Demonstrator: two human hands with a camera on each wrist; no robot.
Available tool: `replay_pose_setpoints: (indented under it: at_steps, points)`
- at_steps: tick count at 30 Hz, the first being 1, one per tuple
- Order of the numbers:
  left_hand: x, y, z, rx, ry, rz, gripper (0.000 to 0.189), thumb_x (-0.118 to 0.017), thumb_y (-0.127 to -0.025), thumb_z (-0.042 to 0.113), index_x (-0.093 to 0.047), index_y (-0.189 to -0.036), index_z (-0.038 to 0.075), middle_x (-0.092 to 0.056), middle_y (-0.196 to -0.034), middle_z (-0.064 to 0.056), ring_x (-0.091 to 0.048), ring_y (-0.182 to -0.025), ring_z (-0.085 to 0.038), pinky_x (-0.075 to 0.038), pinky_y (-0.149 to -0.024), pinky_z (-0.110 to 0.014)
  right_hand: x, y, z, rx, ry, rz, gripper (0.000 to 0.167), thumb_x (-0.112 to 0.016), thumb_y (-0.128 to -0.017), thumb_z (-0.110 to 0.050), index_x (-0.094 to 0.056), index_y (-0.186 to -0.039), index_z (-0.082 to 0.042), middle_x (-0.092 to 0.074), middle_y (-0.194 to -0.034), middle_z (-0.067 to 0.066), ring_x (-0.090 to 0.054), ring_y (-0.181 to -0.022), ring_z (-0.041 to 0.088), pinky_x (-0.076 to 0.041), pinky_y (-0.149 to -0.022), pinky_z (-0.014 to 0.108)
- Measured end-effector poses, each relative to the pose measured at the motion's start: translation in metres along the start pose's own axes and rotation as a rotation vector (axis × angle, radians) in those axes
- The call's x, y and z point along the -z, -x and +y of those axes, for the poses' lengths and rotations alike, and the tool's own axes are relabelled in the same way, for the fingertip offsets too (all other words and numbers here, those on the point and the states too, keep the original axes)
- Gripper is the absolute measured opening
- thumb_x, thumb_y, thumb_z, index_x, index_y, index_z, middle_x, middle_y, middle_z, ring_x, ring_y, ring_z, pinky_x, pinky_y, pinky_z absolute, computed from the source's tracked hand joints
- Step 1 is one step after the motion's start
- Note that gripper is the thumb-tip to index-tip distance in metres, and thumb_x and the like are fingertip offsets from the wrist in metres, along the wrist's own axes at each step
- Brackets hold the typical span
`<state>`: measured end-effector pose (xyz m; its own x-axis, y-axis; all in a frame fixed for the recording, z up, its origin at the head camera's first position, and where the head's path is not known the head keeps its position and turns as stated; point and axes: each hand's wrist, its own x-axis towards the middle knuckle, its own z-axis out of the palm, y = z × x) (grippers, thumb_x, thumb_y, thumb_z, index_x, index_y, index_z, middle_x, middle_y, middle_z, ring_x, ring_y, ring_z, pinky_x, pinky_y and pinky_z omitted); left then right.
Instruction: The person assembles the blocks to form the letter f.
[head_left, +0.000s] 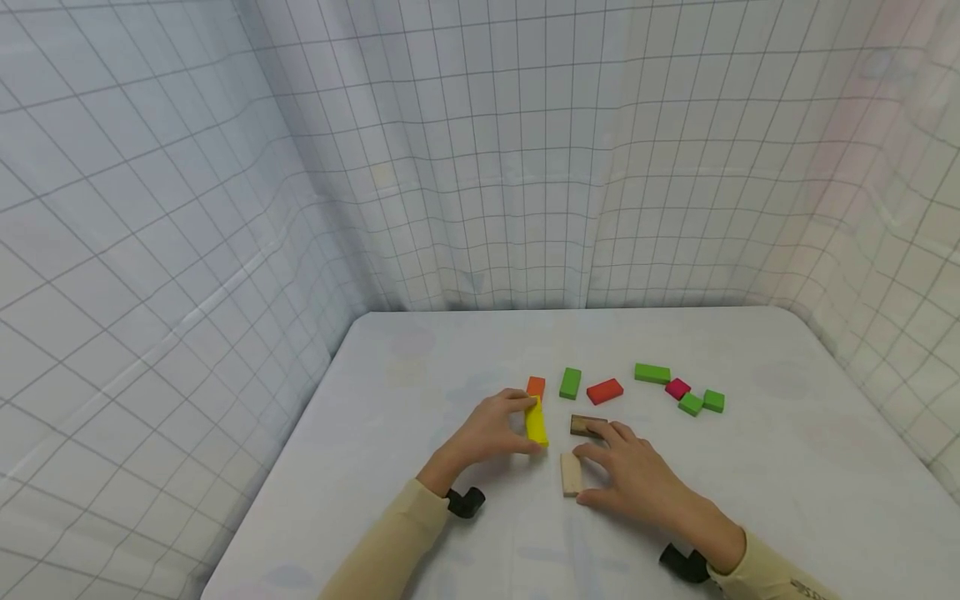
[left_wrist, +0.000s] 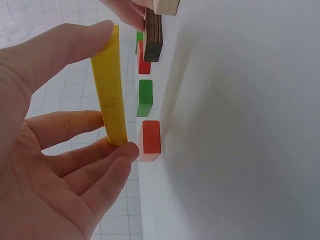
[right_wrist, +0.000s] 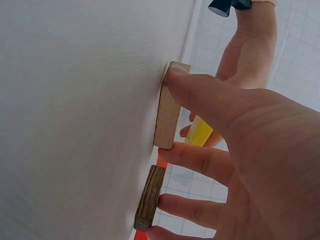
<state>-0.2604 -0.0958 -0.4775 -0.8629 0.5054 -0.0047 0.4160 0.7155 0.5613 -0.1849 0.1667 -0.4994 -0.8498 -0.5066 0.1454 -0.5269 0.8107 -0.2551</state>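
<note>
My left hand (head_left: 491, 431) holds a yellow block (head_left: 535, 422) by its two ends, thumb at one and fingertips at the other. In the left wrist view that yellow block (left_wrist: 109, 92) appears lifted off the table. My right hand (head_left: 637, 477) pinches a pale wooden block (head_left: 571, 475) lengthwise; in the right wrist view its thumb and index finger are at opposite ends of the pale wooden block (right_wrist: 169, 112). Just beyond it, a dark brown wooden block (head_left: 583, 425) lies close to the right hand's other fingers. An orange block (head_left: 536, 386) sits behind the yellow one.
Farther back on the white table (head_left: 420, 358) lie a green block (head_left: 570, 383) and a red block (head_left: 604, 391). To the right are a long green block (head_left: 652, 373), a crimson block (head_left: 677, 388) and two small green blocks (head_left: 713, 401). Grid-patterned curtains (head_left: 480, 167) surround the table.
</note>
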Motion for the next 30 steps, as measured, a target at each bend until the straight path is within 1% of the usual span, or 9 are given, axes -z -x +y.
replay_pose_setpoints:
  at_steps: [4,8,11,14,20,26,30]
  points:
    - [-0.003,-0.003,0.006,-0.016,-0.021,-0.014,0.077,-0.084,-0.079,0.05,-0.059,-0.144,0.016,-0.053,-0.145,-0.002,-0.05,-0.13,-0.021,-0.044,-0.107,-0.039,-0.001,0.0,0.0,0.001,0.0,0.003,0.059,-0.08,-0.077,-0.062,-0.069,-0.125,-0.029,-0.045,-0.149,0.006,-0.044,-0.126,0.029,-0.05,-0.086,0.054]
    - [-0.008,-0.005,0.01,-0.016,-0.046,-0.031,0.077,-0.084,-0.079,0.047,-0.058,-0.144,0.016,-0.053,-0.144,-0.002,-0.052,-0.126,-0.02,-0.045,-0.105,-0.038,-0.001,0.001,0.0,0.004,0.0,0.007,0.059,-0.08,-0.077,-0.062,-0.069,-0.125,-0.029,-0.045,-0.149,0.005,-0.044,-0.126,0.028,-0.05,-0.086,0.054]
    - [-0.012,-0.007,0.012,-0.009,-0.085,-0.043,0.077,-0.085,-0.079,0.045,-0.057,-0.145,0.016,-0.053,-0.144,-0.003,-0.053,-0.124,-0.021,-0.046,-0.104,-0.037,-0.001,0.001,0.001,0.011,0.002,0.013,0.059,-0.08,-0.077,-0.062,-0.069,-0.125,-0.029,-0.045,-0.149,0.006,-0.044,-0.126,0.028,-0.05,-0.086,0.054]
    - [-0.016,-0.009,0.013,-0.015,-0.134,-0.06,0.076,-0.085,-0.079,0.044,-0.058,-0.144,0.015,-0.052,-0.145,-0.005,-0.054,-0.123,-0.021,-0.046,-0.104,-0.037,-0.001,0.001,0.001,0.017,0.004,0.019,0.059,-0.08,-0.077,-0.061,-0.069,-0.125,-0.028,-0.045,-0.149,0.006,-0.044,-0.126,0.028,-0.05,-0.086,0.054]
    - [-0.021,-0.012,0.016,-0.04,-0.209,-0.073,0.076,-0.087,-0.078,0.043,-0.059,-0.143,0.015,-0.051,-0.147,-0.006,-0.051,-0.128,-0.021,-0.043,-0.107,-0.035,0.0,0.002,0.0,0.017,-0.003,0.016,0.059,-0.08,-0.077,-0.06,-0.069,-0.125,-0.027,-0.045,-0.149,0.007,-0.045,-0.127,0.031,-0.05,-0.087,0.056]
    - [-0.021,-0.014,0.019,-0.021,-0.2,-0.091,0.076,-0.087,-0.079,0.041,-0.057,-0.145,0.016,-0.048,-0.151,-0.006,-0.049,-0.132,-0.023,-0.042,-0.109,-0.037,0.001,0.001,-0.001,0.01,-0.001,0.01,0.059,-0.08,-0.077,-0.06,-0.07,-0.125,-0.027,-0.045,-0.149,0.007,-0.045,-0.127,0.032,-0.05,-0.087,0.056]
    - [-0.02,-0.019,0.019,-0.038,-0.169,-0.086,0.076,-0.088,-0.079,0.039,-0.058,-0.144,0.015,-0.048,-0.151,-0.007,-0.049,-0.132,-0.024,-0.042,-0.109,-0.038,0.001,0.001,-0.001,0.01,0.002,0.013,0.059,-0.08,-0.077,-0.061,-0.07,-0.125,-0.027,-0.045,-0.149,0.007,-0.044,-0.127,0.031,-0.05,-0.088,0.056]
